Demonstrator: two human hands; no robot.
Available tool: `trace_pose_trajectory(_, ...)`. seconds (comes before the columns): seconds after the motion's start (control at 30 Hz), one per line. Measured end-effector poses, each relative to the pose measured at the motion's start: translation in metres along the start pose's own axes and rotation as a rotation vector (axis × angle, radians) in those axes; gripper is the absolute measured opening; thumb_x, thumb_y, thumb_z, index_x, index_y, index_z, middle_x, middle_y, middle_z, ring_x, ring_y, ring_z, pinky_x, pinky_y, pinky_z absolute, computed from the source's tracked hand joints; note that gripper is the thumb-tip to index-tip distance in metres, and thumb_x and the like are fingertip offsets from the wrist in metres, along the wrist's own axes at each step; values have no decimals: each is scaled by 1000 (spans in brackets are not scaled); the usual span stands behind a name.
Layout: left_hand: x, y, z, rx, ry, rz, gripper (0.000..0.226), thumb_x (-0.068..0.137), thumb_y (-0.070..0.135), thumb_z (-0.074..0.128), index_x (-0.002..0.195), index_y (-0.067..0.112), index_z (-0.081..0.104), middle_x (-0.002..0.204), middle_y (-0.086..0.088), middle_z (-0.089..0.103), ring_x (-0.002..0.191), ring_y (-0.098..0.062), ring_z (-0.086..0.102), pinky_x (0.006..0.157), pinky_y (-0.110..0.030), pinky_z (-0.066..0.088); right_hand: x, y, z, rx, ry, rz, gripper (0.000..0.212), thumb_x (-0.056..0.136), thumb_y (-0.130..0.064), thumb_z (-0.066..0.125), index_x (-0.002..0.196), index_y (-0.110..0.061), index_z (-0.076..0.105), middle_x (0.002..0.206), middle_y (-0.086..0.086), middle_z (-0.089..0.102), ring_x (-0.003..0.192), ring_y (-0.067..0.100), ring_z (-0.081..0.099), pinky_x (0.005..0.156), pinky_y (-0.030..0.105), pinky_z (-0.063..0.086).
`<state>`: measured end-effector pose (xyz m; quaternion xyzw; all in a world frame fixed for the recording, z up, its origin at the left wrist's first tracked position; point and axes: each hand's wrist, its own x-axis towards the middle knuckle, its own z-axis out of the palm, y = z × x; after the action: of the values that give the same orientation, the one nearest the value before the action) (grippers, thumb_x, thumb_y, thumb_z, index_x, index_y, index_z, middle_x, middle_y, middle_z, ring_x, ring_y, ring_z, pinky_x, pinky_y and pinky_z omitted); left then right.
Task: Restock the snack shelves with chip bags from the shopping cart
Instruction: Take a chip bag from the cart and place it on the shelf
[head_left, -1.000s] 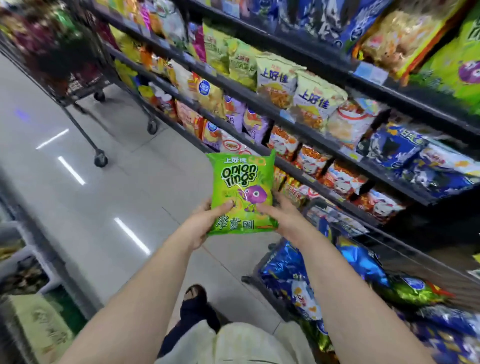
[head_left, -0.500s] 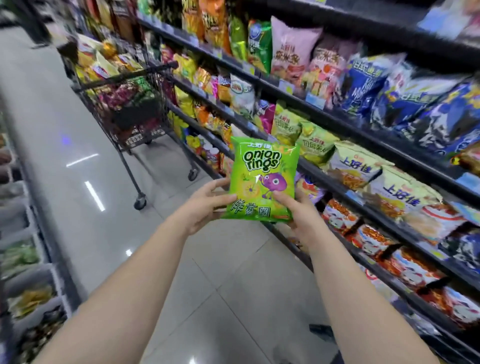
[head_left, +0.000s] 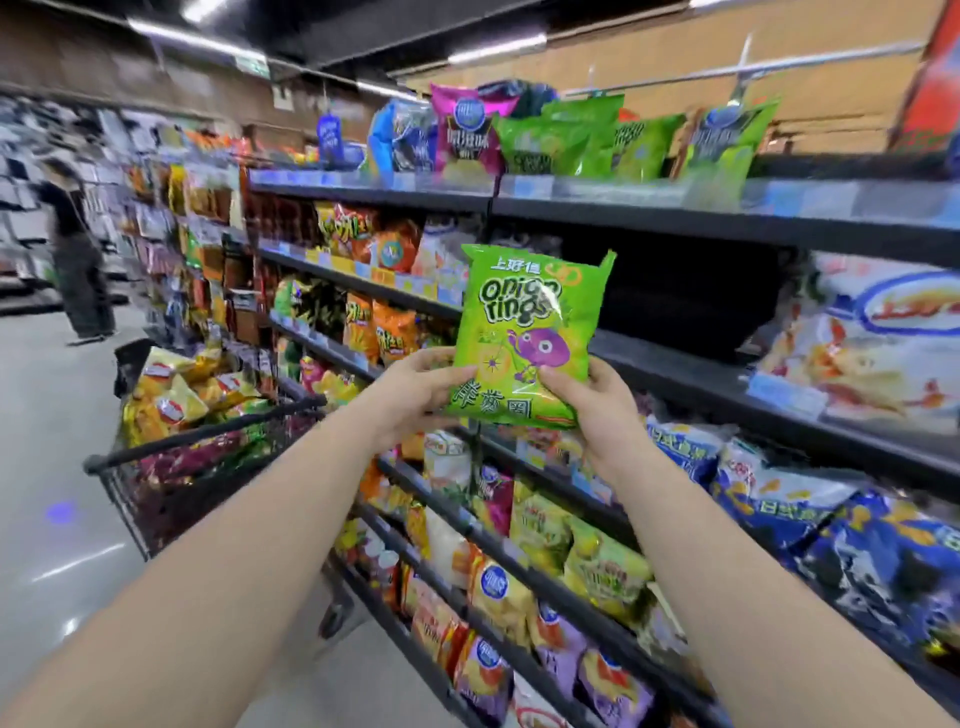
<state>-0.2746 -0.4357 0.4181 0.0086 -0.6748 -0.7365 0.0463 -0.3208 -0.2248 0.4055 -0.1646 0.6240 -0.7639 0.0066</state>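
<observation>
One green onion-rings bag (head_left: 530, 322) is held upright in the air in front of the snack shelves (head_left: 675, 210), level with the second shelf from the top. Two hands hold it. The left hand (head_left: 415, 387) grips its lower left edge and the right hand (head_left: 592, 400) grips its lower right corner, fingers curled round it. One shopping cart (head_left: 208, 435), piled with chip bags, stands to the left. One person (head_left: 78, 270) stands far down the aisle.
</observation>
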Motion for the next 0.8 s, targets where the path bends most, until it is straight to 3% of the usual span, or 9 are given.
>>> trace_pose_trajectory(0.03,17,14,3,-10,-11,33,27,85,22,72,105,28,56,67,9,68,63,-6,66,64,-34,59,19,-11,-1,2,0,-34,49,80,-15,77,123,-7,56,114,12,70,105,30,67,96,50,51)
trace_pose_trajectory(0.1,51,38,7,-18,12,87,30,80,23,76,104,28,58,75,7,71,72,-8,68,60,-30,57,55,-31,-3,2,9,-88,50,79,-11,78,123,-3,55,114,14,69,106,31,67,98,49,50)
trace_pose_trajectory(0.17,83,57,9,-11,33,142,33,76,26,79,102,31,59,86,6,73,83,-13,68,64,-31,56,90,-50,-5,-26,12,-140,51,77,-11,79,121,-4,56,110,13,71,101,30,69,95,48,53)
trace_pose_trajectory(0.3,141,85,10,106,51,246,45,62,49,79,101,32,63,91,11,72,77,-6,67,74,-30,52,150,-84,-17,-66,13,-211,59,72,-20,84,123,-9,58,107,8,73,96,27,71,90,45,55)
trace_pose_trajectory(0.43,199,110,11,312,65,405,14,89,28,69,101,22,68,89,1,69,77,-11,61,66,-25,51,191,-115,-28,-76,148,-351,77,60,-29,87,127,-11,55,110,5,72,98,22,70,96,48,52)
trace_pose_trajectory(0.5,230,125,12,401,87,522,11,89,14,67,99,16,68,84,-4,64,74,-14,56,63,-25,46,207,-129,-31,-67,191,-413,84,56,-31,89,130,-11,53,112,4,71,99,22,70,97,48,51)
trace_pose_trajectory(0.57,261,142,12,495,114,630,16,86,3,65,99,12,68,84,-6,63,72,-13,55,63,-22,45,223,-140,-32,-65,209,-469,75,64,-22,88,129,-10,53,112,5,72,99,22,70,96,46,52)
trace_pose_trajectory(0.7,319,178,5,685,90,825,30,81,-5,58,106,9,69,101,-6,69,89,-16,60,85,-21,47,254,-158,-20,-171,267,-559,66,70,-17,84,128,-9,54,109,4,73,95,18,71,81,27,57)
trace_pose_trajectory(0.8,362,205,-4,819,57,912,41,81,1,56,116,19,68,118,2,68,110,-14,59,101,-27,42,279,-166,-5,-242,312,-593,55,73,-15,82,123,-11,58,106,3,73,91,16,72,70,19,55)
